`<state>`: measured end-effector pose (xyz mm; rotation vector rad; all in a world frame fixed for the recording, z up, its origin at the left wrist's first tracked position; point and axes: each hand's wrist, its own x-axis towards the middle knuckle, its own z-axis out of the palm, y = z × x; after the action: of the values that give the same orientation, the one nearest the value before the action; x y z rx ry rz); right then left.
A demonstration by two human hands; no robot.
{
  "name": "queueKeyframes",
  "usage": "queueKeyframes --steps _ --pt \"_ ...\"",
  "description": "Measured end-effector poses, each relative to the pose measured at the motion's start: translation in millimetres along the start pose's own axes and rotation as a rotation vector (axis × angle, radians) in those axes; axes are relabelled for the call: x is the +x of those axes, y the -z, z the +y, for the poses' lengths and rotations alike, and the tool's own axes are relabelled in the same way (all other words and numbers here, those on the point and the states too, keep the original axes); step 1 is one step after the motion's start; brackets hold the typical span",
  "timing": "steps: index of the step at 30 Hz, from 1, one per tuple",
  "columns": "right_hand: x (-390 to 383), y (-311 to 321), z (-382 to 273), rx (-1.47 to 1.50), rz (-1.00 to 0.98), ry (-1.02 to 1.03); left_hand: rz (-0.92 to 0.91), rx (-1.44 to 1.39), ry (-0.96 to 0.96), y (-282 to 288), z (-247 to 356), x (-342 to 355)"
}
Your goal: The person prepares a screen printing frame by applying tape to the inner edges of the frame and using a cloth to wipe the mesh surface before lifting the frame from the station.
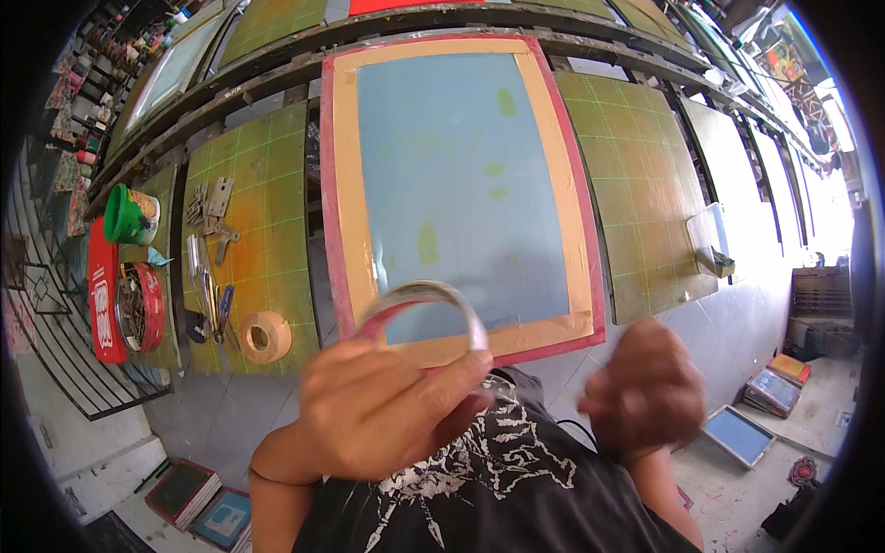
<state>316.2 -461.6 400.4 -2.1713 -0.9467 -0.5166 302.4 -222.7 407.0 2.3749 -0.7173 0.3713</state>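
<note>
My left hand point(396, 405) grips a thin, nearly used-up roll of tape point(433, 293), a pale glossy ring with a reddish inner side. It is held upright above the near edge of a screen printing frame point(599, 313). That frame has a red border, brown tape along its inner edges and a blue mesh point(442, 166) with several greenish marks. To the right, my right hand point(645, 392) is raised off the frame's near right corner, its fingers curled in and blurred. Whatever it may hold is hidden.
Left of the frame, a green-lined board point(263, 203) carries metal hinges point(217, 207), cutters point(207, 286) and a masking tape roll point(265, 336). Beyond are a green tub point(131, 215) and a round red tin point(140, 307). A similar board point(636, 194) stands at right. Smaller frames point(739, 436) lie below.
</note>
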Motion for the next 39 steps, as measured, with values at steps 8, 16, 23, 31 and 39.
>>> queueKeyframes --steps 8,16,23,31,39 --pt "-13.4 13.7 -32.3 0.439 0.659 0.064 0.035 -0.259 -0.221 44.1 37.8 17.7" --pt "0.3 21.0 3.7 0.608 0.550 0.553 0.192 -0.318 -0.217 39.5 34.8 7.3" --pt "14.7 11.2 2.2 0.376 0.555 0.538 0.568 -0.025 0.290 -15.6 -34.7 -17.4" --pt "29.2 -35.8 75.9 0.003 0.161 -0.336 0.301 0.379 0.127 -158.7 -168.3 -54.7" --pt "73.8 -151.5 226.1 0.464 0.156 -0.795 0.146 0.306 0.259 -185.8 -168.4 -74.6"
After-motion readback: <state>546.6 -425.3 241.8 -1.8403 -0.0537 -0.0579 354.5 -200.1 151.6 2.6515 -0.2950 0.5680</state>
